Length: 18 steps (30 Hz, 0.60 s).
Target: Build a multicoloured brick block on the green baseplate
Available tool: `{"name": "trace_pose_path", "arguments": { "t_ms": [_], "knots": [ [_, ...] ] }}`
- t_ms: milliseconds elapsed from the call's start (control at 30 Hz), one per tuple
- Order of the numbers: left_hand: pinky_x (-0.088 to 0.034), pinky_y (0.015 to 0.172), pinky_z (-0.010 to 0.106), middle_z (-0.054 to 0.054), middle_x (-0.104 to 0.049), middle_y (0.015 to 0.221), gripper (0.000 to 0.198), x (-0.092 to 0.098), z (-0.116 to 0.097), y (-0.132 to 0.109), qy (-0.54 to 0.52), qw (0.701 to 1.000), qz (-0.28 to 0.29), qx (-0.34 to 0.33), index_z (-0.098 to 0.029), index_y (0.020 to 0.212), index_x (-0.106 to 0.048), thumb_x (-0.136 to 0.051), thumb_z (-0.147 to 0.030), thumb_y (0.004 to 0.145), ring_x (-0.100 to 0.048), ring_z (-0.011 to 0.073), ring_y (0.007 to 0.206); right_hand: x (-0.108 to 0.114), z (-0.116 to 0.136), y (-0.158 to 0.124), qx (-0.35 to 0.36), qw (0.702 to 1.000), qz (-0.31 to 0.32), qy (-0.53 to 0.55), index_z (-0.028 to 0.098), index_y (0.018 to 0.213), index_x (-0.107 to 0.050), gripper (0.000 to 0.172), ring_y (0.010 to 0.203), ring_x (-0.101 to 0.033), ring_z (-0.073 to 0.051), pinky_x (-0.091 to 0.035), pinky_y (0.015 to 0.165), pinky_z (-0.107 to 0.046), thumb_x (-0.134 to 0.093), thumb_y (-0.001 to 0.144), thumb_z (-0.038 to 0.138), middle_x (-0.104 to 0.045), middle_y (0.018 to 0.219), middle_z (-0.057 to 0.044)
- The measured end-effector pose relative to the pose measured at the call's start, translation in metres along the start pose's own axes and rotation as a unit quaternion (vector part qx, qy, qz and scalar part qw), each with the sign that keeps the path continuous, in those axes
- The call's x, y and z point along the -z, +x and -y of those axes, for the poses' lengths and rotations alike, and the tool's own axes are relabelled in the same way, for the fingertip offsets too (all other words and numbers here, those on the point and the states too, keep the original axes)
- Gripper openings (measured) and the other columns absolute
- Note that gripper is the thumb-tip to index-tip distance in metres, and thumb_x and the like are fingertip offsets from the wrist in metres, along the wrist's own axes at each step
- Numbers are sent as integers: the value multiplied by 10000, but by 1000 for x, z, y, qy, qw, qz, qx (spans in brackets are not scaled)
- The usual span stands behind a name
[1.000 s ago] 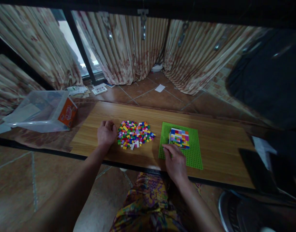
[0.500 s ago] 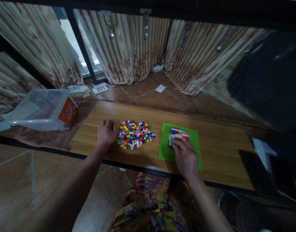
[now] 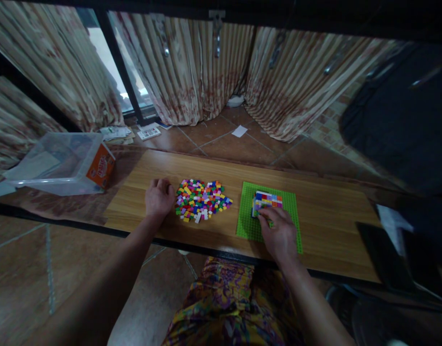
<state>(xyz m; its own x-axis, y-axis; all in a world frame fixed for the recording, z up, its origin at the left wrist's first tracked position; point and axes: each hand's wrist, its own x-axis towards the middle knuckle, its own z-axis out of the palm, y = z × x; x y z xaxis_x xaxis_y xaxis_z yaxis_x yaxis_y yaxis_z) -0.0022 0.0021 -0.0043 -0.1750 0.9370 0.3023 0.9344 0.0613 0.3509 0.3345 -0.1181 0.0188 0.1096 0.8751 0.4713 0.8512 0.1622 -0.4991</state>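
Note:
My right hand (image 3: 279,234) is over the near part of a green studded baseplate (image 3: 245,218), thumb and fingers pinched together at the near left corner of a block of multicoloured bricks (image 3: 267,198) built up on it. What the fingertips hold, if anything, is hidden. Resting on the wooden table is my left hand (image 3: 159,196), its fingers curled in beside the left edge of a loose pile of small coloured building bricks (image 3: 202,199). Whether that hand has a brick in it cannot be made out.
A clear plastic bin (image 3: 62,163) with an orange label stands left of the wooden board (image 3: 325,226). Dark flat objects (image 3: 383,257) lie at the right end. Books and papers (image 3: 148,132) are on the tiled floor behind, below striped curtains (image 3: 192,72).
My right hand's fingers have shifted very slightly at the corner of the built bricks. The left hand stays where it was.

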Motion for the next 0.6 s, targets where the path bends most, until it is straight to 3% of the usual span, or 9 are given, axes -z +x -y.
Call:
{"name": "trace_pose_path", "arguments": {
  "t_ms": [367,600],
  "knots": [
    [-478,800,353,111,-622,1014,238,-4,4,1,-5,1000,-8,-11,-177,969,-663,-485,-282,853,-625,255,919,-5,-4,-3,67,997,-24,-19,224,928,-747,202,923,-572,-209,-497,836,-373,-547,929,254,-657,978,-69],
    [-476,795,350,115,-623,1021,240,-2,1,0,2,1000,-8,-15,-173,981,-665,-486,-276,859,-624,251,905,-6,-3,0,64,998,-21,-16,224,912,-746,202,922,-570,-208,-496,844,-378,-551,932,273,-658,987,-65]
  ]
}}
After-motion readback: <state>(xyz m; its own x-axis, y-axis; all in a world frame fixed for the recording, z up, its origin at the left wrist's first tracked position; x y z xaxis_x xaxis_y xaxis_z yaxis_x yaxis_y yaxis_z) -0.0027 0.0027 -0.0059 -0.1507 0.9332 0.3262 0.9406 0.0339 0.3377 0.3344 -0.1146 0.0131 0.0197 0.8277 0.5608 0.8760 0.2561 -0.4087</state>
